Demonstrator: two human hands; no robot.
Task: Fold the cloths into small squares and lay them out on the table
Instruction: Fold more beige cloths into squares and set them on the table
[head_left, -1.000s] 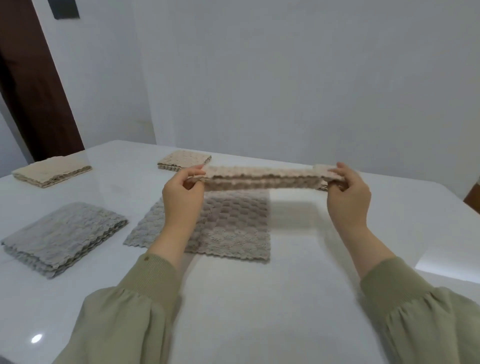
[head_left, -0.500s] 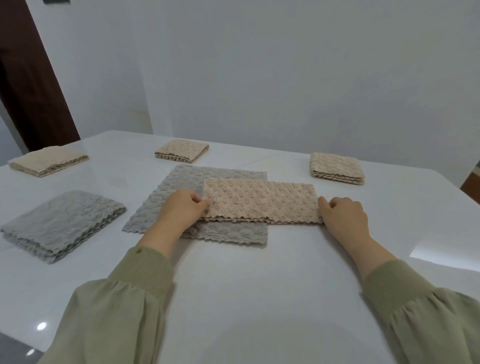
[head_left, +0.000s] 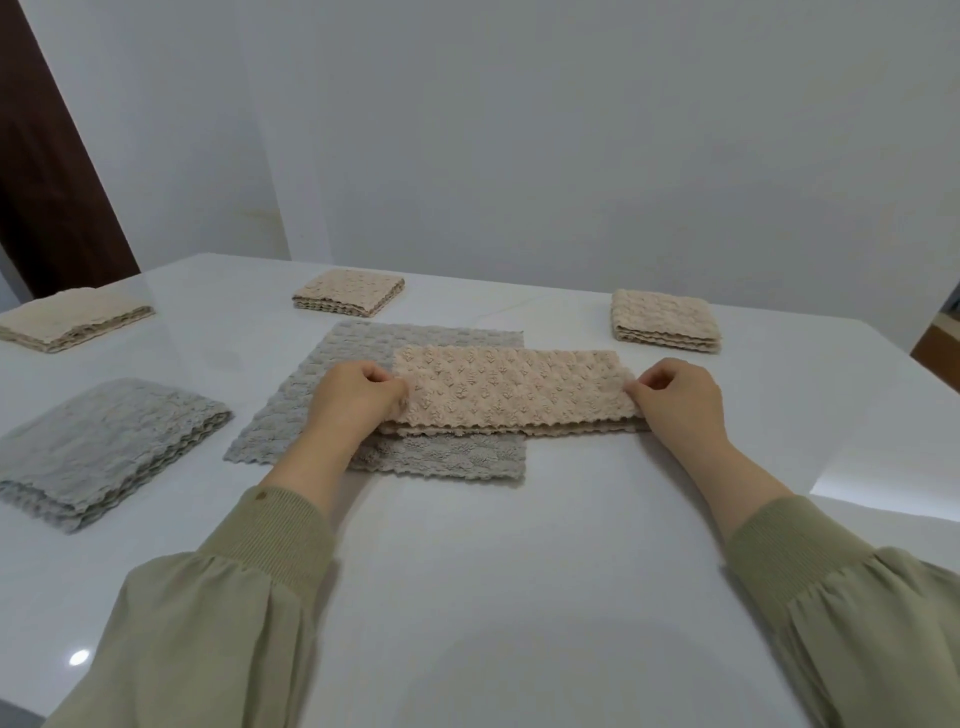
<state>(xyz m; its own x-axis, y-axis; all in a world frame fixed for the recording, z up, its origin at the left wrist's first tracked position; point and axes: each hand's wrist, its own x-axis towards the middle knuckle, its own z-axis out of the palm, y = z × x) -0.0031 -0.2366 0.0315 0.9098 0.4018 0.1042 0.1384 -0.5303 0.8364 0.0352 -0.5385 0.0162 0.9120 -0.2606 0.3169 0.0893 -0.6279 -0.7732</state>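
White table (head_left: 519, 597) is spread with folded stacks, and a grey cloth (head_left: 332, 415) lies flat under the beige cloth (head_left: 511, 387) — a long folded strip. Its ends are pinched by the left hand (head_left: 353, 397) and right hand (head_left: 680, 397); edges should be matched squarely before one end is carried over — no slack.

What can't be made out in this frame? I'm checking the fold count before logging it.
- Head view: layer count of the beige cloth; only its near edge shows.
- Fingertips of the left hand and right hand, curled onto the cloth ends.
- Part of the grey cloth, covered by the beige one.
- Grey stack, cut by the left edge.
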